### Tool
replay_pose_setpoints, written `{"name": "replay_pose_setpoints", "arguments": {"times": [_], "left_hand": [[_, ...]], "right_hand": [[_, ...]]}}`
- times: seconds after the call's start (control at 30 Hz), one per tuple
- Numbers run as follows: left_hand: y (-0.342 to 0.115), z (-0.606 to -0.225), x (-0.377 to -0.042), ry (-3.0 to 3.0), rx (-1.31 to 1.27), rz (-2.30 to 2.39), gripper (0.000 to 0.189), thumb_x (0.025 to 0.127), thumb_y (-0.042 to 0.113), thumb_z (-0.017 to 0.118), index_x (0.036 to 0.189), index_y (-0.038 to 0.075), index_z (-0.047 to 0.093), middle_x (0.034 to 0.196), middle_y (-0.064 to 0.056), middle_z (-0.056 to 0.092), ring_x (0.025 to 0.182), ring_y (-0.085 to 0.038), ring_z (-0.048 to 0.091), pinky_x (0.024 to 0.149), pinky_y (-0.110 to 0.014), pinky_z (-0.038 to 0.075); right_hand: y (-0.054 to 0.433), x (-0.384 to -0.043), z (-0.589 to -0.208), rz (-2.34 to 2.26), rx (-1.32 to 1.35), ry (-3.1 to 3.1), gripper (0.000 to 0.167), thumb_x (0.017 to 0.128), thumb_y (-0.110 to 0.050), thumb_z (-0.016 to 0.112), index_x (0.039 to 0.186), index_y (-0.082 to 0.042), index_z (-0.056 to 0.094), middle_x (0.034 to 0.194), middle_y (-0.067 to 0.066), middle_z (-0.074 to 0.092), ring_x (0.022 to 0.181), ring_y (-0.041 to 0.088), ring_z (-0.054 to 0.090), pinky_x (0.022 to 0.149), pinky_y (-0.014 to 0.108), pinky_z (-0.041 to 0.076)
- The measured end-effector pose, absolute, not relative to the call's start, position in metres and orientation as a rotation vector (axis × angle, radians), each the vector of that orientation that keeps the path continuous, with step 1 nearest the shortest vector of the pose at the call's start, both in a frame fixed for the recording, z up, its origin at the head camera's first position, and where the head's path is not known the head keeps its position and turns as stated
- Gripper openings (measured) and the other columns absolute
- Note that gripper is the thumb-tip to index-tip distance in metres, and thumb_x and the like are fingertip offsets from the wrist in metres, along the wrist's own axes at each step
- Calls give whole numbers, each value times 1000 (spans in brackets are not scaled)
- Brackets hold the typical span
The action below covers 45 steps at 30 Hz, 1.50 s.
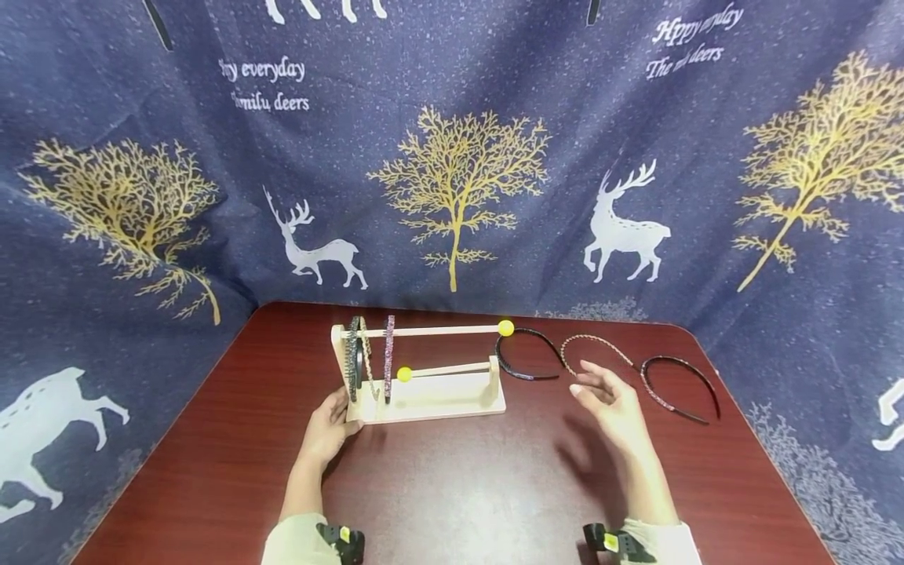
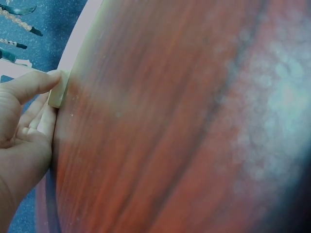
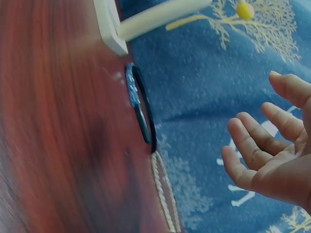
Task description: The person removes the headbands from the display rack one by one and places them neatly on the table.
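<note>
A pale wooden headband rack [image 1: 438, 402] with two rods, each tipped with a yellow ball, stands at the middle of the table. My left hand [image 1: 328, 428] pinches the left end of its base, thumb above and fingers at the side; the left wrist view shows the base corner [image 2: 58, 90] between them. Dark, gold and pink sparkly headbands [image 1: 389, 357] hang on the upper rod's left part. My right hand [image 1: 616, 404] holds nothing, fingers loosely bent, over the table just in front of a gold braided headband [image 1: 596, 338].
A black headband [image 1: 526, 377] lies left of the gold one, close to the rack's right end. Another dark headband with a pink sparkly stretch [image 1: 660, 400] lies to the right. Behind the red-brown table [image 1: 233, 439] hangs a blue cloth [image 1: 494, 71] printed with deer and trees.
</note>
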State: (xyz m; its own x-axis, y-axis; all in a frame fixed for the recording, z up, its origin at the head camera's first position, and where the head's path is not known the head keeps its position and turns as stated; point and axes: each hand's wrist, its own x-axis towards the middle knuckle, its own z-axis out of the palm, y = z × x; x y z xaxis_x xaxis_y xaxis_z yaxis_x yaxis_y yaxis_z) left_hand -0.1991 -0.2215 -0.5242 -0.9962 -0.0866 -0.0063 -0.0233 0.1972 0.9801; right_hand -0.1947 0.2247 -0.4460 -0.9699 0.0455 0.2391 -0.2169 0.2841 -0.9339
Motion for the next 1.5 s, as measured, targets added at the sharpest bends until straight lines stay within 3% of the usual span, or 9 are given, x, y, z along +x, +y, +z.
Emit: {"name": "replay_pose_setpoints", "arguments": {"times": [0.4,0.67,0.97,1.17,1.3,1.5], "left_hand": [[-223,-523,-199,-2406,118,-1940,72,75,-16,61,138,-12,28,141,-29,32,131,-37,29,109,-39,28],[-221,-522,-197,-2402,110,-1937,71,76,-16,61,138,-13,27,140,-30,31,130,-39,30,107,-39,30],[-221,-523,-196,-2408,94,-1935,71,77,-16,61,139,-13,26,140,-31,31,130,-39,30,108,-40,29],[-221,-523,-198,-2398,85,-1942,71,75,-18,60,138,-14,27,140,-32,30,131,-39,28,108,-40,28],[-220,-523,-197,-2398,92,-1941,72,75,-18,60,138,-13,28,141,-31,30,131,-38,28,108,-39,28],[-219,-523,-196,-2386,89,-1951,72,75,-18,61,138,-13,28,140,-32,30,131,-39,28,108,-40,28]], "right_hand": [[180,-193,-445,1927,335,-2259,44,84,-3,67,125,4,53,112,24,59,99,31,60,83,25,52],[153,-193,-442,1987,419,-2231,43,83,-1,67,123,2,55,114,25,58,102,35,58,83,29,53],[117,-183,-416,2061,525,-2177,43,82,9,62,124,12,50,116,33,54,105,51,50,88,35,50],[93,-183,-414,2110,645,-2155,44,80,12,61,123,14,49,113,30,55,103,52,50,88,34,51],[80,-190,-427,2150,656,-2167,46,80,10,63,124,9,51,112,24,57,102,46,53,86,30,52],[61,-193,-435,2193,712,-2152,49,80,6,64,127,5,50,115,22,57,105,42,53,90,39,50]]}}
